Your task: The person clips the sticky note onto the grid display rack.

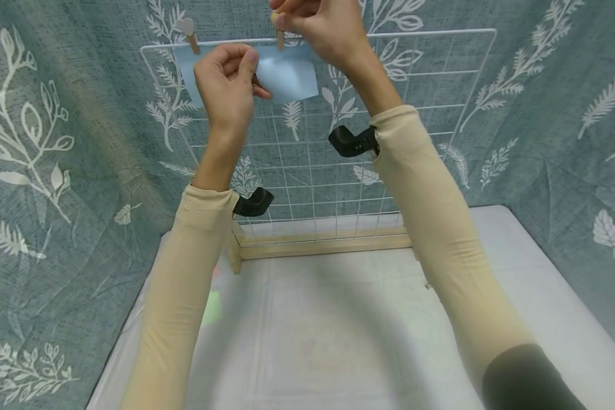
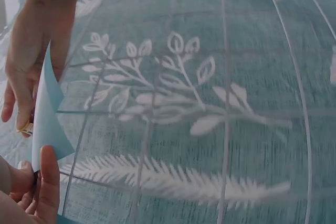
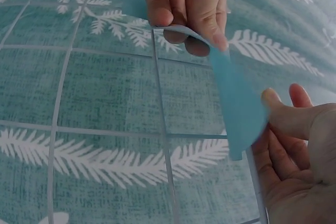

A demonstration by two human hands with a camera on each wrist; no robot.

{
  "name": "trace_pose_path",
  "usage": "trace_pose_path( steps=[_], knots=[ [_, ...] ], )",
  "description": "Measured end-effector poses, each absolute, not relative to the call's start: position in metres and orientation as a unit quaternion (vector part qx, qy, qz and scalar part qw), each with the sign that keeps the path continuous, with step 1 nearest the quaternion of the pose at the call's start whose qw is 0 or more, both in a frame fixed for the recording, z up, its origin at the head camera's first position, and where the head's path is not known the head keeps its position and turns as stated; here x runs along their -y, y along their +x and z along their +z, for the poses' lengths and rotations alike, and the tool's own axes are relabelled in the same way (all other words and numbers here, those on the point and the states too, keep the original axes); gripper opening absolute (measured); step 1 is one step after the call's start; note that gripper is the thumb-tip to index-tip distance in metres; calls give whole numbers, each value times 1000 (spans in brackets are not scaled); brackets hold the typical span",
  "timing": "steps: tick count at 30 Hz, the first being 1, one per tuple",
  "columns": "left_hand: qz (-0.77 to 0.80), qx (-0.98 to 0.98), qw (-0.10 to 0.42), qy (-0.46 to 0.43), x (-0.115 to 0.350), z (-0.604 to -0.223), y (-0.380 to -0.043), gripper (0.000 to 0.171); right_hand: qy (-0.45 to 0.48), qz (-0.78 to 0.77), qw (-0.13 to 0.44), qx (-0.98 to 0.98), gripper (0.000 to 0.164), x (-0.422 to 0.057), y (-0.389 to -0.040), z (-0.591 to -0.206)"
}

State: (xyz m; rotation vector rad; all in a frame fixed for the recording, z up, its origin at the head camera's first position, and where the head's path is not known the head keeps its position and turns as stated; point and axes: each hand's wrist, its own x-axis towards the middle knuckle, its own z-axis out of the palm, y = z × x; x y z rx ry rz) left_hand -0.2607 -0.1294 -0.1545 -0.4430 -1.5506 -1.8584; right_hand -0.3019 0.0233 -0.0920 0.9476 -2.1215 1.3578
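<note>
A sheet of light blue paper hangs along the top bar of a white wire grid. My left hand pinches the paper near its middle, thumb in front, as the right wrist view also shows on the bent blue sheet. Higher up, my right hand pinches a small wooden clothespin with a yellow top, at the bar over the paper's right half. A second clothespin, with a white heart, sits on the paper's upper left part. In the left wrist view the yellow clothespin shows between the right fingers.
The wire grid leans back in a wooden base on a white-covered table. A pale green paper lies partly behind the left sleeve. Leaf-patterned teal curtains surround the table.
</note>
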Motion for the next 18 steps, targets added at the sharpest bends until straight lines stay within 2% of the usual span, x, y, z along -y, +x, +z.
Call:
trace_pose_path(
  steps=[18],
  knots=[
    [-714, 593, 333, -168, 130, -152, -265, 9, 331, 488, 238, 772, 24, -27, -308, -92]
  ],
)
